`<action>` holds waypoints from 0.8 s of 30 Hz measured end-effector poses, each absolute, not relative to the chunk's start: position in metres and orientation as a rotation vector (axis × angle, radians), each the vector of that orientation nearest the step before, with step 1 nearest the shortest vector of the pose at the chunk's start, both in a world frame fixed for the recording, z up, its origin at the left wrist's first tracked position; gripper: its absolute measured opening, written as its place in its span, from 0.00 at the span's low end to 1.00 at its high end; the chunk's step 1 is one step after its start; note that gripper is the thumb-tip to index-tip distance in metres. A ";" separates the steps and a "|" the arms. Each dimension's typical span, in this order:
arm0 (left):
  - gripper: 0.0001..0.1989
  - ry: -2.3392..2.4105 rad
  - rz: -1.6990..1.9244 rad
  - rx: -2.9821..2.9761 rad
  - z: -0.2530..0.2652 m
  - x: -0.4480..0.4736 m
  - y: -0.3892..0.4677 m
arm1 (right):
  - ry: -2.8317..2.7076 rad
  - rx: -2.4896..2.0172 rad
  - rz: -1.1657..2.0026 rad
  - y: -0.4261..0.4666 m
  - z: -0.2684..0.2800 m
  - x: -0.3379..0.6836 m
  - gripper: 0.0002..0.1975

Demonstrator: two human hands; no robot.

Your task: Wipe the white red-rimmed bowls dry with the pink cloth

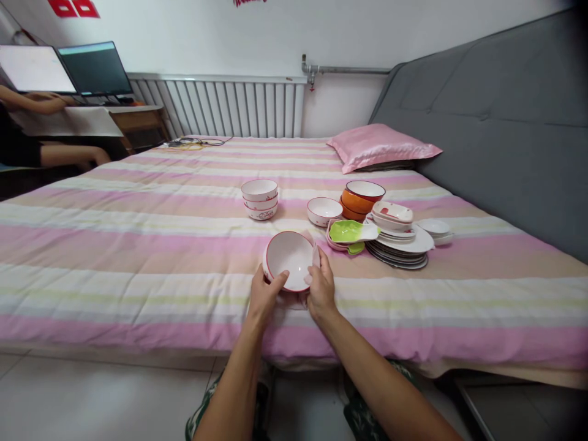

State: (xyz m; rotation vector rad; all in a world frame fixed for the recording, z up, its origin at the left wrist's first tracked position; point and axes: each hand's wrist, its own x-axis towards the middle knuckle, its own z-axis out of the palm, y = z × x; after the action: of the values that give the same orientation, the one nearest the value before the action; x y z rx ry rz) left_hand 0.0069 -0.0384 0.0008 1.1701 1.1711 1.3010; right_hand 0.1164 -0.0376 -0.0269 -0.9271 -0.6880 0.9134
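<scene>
A white bowl with a red rim (289, 260) is tilted toward me above the near part of the bed. My left hand (266, 291) grips its left side, thumb over the rim and fingers hidden behind. At the right rim, my right hand (322, 285) pinches a thin pale pink cloth (315, 257) against the bowl. Beyond the bowl stands a stack of three similar white bowls (260, 199). A single red-rimmed bowl (324, 211) sits to the right of that stack.
Orange bowls (356, 202), green leaf-shaped dishes (346, 231), stacked plates (420, 240) and small white dishes (435, 228) crowd the right side. A pink pillow (381, 147) lies by the grey headboard (496, 110). Cables (195, 143) lie at the far edge. A person (37, 122) sits at a desk, left.
</scene>
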 end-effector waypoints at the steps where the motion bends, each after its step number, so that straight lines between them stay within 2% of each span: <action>1: 0.26 1.182 1.303 1.198 0.000 0.007 -0.038 | -0.666 -0.907 0.948 -0.037 -0.025 0.118 0.33; 11: 0.25 1.228 1.290 1.326 -0.002 0.004 -0.037 | -0.655 -0.856 0.970 -0.029 -0.017 0.137 0.26; 17: 0.23 1.427 1.349 1.403 0.001 -0.003 -0.037 | -0.596 -0.826 0.904 -0.027 -0.009 0.147 0.22; 24: 0.24 1.583 1.331 1.483 0.002 -0.001 -0.038 | -0.531 -0.701 1.069 -0.037 0.011 0.147 0.21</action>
State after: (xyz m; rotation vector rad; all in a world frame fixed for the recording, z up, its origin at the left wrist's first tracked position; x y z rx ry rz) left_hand -0.0007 -0.0385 0.0021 1.4830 1.5833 1.3311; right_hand 0.1467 -0.0374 0.0113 -0.7009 -0.5309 1.0687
